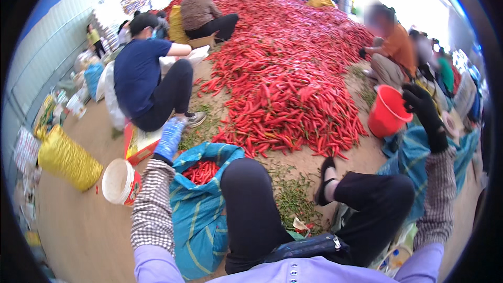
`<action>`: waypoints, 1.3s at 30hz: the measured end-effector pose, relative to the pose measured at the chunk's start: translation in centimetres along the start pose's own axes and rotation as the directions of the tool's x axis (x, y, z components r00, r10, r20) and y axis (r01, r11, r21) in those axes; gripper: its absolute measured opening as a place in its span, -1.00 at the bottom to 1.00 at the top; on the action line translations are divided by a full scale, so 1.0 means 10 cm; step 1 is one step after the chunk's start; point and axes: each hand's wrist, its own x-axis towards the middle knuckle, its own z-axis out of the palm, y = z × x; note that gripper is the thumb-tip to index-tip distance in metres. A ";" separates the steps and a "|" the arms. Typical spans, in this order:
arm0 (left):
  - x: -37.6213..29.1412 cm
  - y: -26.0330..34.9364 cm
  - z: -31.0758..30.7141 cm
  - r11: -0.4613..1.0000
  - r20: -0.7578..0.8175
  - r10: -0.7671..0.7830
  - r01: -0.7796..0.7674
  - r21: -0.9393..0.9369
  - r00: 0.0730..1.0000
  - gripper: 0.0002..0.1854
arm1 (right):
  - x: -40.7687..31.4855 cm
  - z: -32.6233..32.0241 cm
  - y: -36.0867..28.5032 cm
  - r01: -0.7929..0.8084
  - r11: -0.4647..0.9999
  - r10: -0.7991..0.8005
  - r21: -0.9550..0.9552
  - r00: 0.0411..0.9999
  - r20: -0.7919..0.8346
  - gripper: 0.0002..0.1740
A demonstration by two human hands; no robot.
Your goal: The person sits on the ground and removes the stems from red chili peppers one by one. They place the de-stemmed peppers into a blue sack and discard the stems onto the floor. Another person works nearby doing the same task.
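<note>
My left hand [169,138], in a blue glove, is stretched forward beside the rim of a blue woven sack [196,220]. Red chili peppers [201,172] show inside the sack's mouth. Whether those fingers hold anything is unclear. My right hand [422,104], in a black glove, is raised at the right with its fingers bent, overlapping the edge of a red plastic bucket [387,112] in the view. Its fingertips are too blurred to show a grip. Before my knees spreads a large heap of red chili peppers [290,102].
Green pepper stems [296,198] litter the ground between my feet. To the left are a white bucket [117,182], a full yellow sack [68,159] and a seated person [137,74]. Another person [393,47] crouches at the right. A second blue sack [412,161] lies below my right hand.
</note>
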 end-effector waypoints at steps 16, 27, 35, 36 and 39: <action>0.83 -1.17 2.43 0.112 0.877 0.041 -0.874 0.472 0.479 -0.77 | 0.19 2.73 2.95 0.144 0.959 0.083 -0.244 0.681 0.728 -0.71; -0.25 -2.52 3.65 0.344 0.419 -0.510 -0.268 0.900 0.751 -0.33 | -0.41 4.29 3.29 -0.039 0.916 0.272 -0.400 0.793 0.545 -0.42; -1.10 -2.49 3.52 0.414 0.660 -0.353 -0.522 0.745 0.663 -0.46 | -1.06 4.56 3.43 0.334 0.911 0.000 -0.241 0.584 0.811 -0.57; -1.57 -2.71 3.24 0.468 0.688 -0.426 -0.508 0.723 0.587 -0.46 | -1.32 4.58 3.30 0.356 0.923 -0.045 -0.144 0.472 0.881 -0.57; -2.49 -2.79 2.43 0.549 0.657 -0.745 -0.452 0.703 0.118 -0.24 | -1.83 4.39 3.04 0.277 0.930 -0.300 0.241 0.195 0.934 -0.54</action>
